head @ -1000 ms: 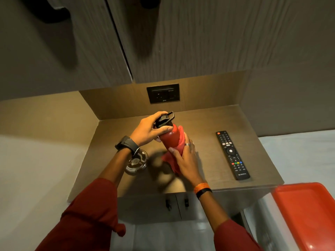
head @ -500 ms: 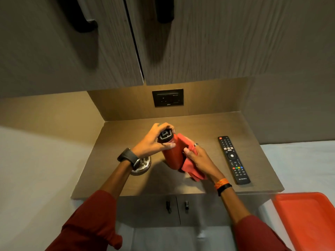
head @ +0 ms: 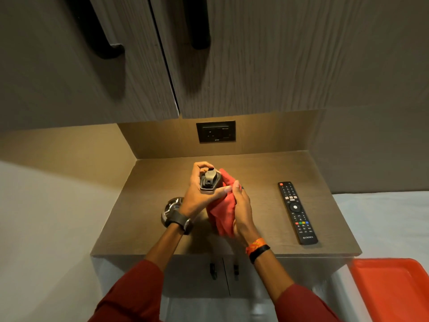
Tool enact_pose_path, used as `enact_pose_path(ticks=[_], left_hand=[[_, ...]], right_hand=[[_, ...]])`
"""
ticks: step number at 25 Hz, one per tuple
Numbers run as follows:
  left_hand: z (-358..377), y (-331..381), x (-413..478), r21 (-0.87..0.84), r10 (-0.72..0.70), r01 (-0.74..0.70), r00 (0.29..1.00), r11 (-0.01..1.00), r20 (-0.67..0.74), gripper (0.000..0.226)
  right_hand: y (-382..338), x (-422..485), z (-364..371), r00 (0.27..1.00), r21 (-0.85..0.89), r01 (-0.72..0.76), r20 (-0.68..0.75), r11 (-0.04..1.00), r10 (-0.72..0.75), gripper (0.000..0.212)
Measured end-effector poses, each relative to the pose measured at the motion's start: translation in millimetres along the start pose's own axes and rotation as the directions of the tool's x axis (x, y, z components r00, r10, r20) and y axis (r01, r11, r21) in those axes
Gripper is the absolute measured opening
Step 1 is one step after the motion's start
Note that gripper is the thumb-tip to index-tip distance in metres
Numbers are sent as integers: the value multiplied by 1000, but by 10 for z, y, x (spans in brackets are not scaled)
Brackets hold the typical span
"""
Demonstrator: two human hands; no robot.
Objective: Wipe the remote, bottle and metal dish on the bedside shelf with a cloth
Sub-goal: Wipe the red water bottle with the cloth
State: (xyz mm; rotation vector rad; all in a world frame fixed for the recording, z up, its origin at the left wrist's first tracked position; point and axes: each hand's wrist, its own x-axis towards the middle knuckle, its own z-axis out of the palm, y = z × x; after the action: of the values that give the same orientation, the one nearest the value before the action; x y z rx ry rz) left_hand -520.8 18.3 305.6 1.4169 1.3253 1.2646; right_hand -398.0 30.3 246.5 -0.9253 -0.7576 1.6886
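Bottle (head: 210,182) inside left grip (head: 197,196), cloth-wrapped.

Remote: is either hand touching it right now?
No. The remote lies alone on the shelf, while the left hand grips the bottle and the right hand presses the cloth to it.

Two wooden cupboard doors (head: 255,54) hanging above, dark handles (head: 197,22) sticking out. Black wall socket (head: 216,134) sitting on back panel. Warm light glowing over brown shelf (head: 313,173). White bed (head: 383,217) lying beside.
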Motion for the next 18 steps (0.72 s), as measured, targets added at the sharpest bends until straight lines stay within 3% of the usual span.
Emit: enact_pose_path(ticks=[3, 5, 8, 10, 12, 15, 18], left_hand=[[334, -94, -81, 201, 61, -3, 956, 980, -286, 69], [408, -151, -96, 171, 108, -56, 944, 984, -313, 60], [399, -251, -142, -215, -3, -15, 997, 976, -82, 65], [404, -300, -129, -324, -33, 42, 999, 945, 31, 62], [374, -300, -76, -378, -49, 81, 995, 922, 93, 58], [280, -257, 22, -414, -92, 156, 981, 897, 172, 60], [246, -256, 99, -425, -105, 193, 969, 885, 222, 66]], right_hand=[[109, -260, 1, 982, -100, 131, -124, 986, -143, 42], [135, -306, -106, 965, -120, 187, -163, 975, -205, 36], [23, -242, -130, 942, -140, 248, -195, 958, -273, 35], [55, -220, -131, 928, -172, 298, -179, 939, -328, 36], [177, -199, -241, 937, -135, 269, -193, 954, -292, 36], [198, -76, -393, 962, -55, 79, -257, 995, -90, 37], [3, 21, -278, 977, 49, 136, -173, 990, -125, 43]])
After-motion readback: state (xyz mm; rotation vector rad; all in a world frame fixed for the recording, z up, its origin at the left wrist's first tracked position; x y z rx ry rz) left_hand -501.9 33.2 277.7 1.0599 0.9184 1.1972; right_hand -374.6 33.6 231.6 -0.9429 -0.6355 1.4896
